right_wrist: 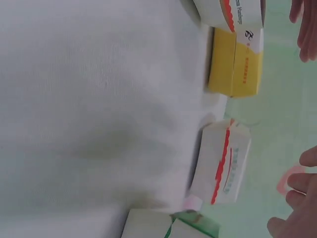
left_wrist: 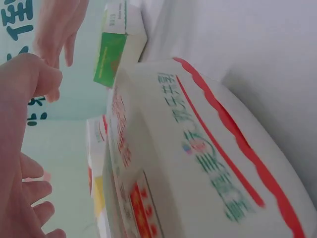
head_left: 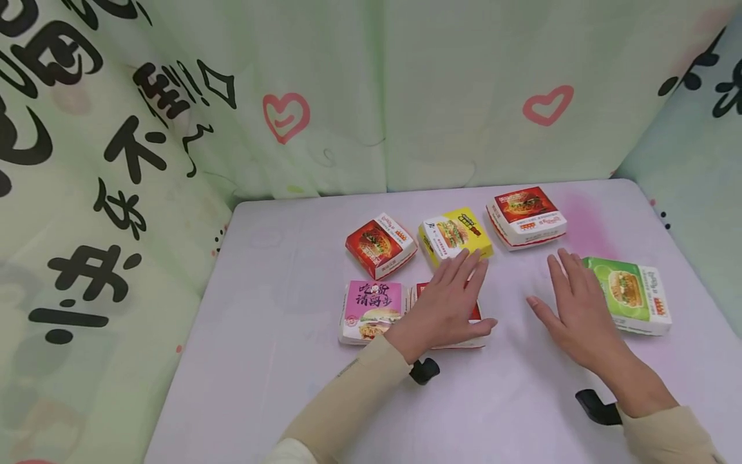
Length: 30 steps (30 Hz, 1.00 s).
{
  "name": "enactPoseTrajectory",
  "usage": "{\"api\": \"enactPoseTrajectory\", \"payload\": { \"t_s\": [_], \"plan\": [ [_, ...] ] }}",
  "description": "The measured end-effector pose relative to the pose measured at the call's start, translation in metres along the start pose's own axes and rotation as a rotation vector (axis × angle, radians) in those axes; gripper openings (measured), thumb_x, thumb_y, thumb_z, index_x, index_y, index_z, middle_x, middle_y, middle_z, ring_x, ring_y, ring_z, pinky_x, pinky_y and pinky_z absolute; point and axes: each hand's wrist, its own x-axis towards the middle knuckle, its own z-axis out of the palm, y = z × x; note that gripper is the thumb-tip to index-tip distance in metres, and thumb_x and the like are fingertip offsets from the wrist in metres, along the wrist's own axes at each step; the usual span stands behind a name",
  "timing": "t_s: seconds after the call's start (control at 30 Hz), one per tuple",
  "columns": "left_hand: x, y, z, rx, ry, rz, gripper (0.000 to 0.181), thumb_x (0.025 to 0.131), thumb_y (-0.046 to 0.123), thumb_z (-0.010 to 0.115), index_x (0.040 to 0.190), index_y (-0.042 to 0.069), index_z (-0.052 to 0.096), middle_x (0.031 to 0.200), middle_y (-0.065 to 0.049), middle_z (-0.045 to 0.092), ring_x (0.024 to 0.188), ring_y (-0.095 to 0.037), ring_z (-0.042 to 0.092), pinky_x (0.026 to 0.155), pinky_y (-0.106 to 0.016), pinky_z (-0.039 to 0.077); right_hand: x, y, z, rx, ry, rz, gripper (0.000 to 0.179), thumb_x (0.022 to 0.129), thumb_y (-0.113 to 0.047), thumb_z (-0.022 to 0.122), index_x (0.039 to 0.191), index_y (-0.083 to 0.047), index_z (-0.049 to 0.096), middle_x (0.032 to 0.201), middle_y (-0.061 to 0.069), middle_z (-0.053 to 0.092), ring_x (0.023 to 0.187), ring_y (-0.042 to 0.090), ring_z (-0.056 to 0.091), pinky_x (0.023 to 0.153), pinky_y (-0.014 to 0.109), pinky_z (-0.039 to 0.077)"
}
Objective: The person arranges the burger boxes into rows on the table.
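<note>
Where left hand (head_left: 445, 310) hovers, box (head_left: 476, 314) partly hidden

Across the middle and lower right of the left wrist view, a large white cardboard box with a wavy red stripe and dark green lettering (left_wrist: 198, 148) lay on the smooth whitish table (left_wrist: 262, 49). The left hand (left_wrist: 10, 148) showed along the left edge, its fingers (left_wrist: 37, 192) apart from one another and clear of that box, while the right hand (left_wrist: 58, 25) appeared at upper left. Beyond the large box were a green-and-white cardboard box (left_wrist: 111, 54), a white box with red trim (left_wrist: 96, 139) and a sliver of yellow packaging (left_wrist: 99, 196), before pale green cloth (left_wrist: 59, 148) with dark lettering.
</note>
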Motion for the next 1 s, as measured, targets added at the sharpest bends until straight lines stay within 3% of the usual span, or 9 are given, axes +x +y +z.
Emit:
{"api": "enactPoseTrajectory", "payload": {
  "t_s": [0.43,0.7,1.0],
  "plan": [
    [0.03,0.026,-0.001,0.107,-0.036,0.059,0.09,0.095,0.067,0.038,0.161,0.018,0.003,0.169,0.001,0.0,0.156,-0.017,-0.002,0.127,-0.029,0.005,-0.007,0.035,-0.011,-0.033,0.019,0.141,0.084,0.099,-0.036,0.053,0.156,0.005,0.008,0.162,0.029,0.002,0.15,0.047,-0.002,0.123,0.059,-0.006],
    [0.048,0.042,0.0,0.147,-0.064,0.112,0.088,0.096,0.065,0.039,0.161,0.018,0.001,0.169,0.001,0.002,0.156,-0.016,0.0,0.127,-0.03,0.007,-0.012,0.058,-0.019,-0.098,0.001,0.226,0.105,0.087,-0.042,0.066,0.155,0.008,0.004,0.16,0.033,-0.002,0.15,0.049,-0.008,0.121,0.062,-0.012],
    [0.065,0.058,0.001,0.15,-0.119,0.14,0.087,0.097,0.063,0.04,0.161,0.02,0.0,0.169,0.003,0.003,0.156,-0.015,0.001,0.126,-0.027,0.007,-0.015,0.071,-0.021,-0.125,0.012,0.314,0.115,0.081,-0.05,0.072,0.151,0.014,0.007,0.157,0.038,0.0,0.147,0.054,-0.002,0.119,0.069,-0.005]
  ]
}}
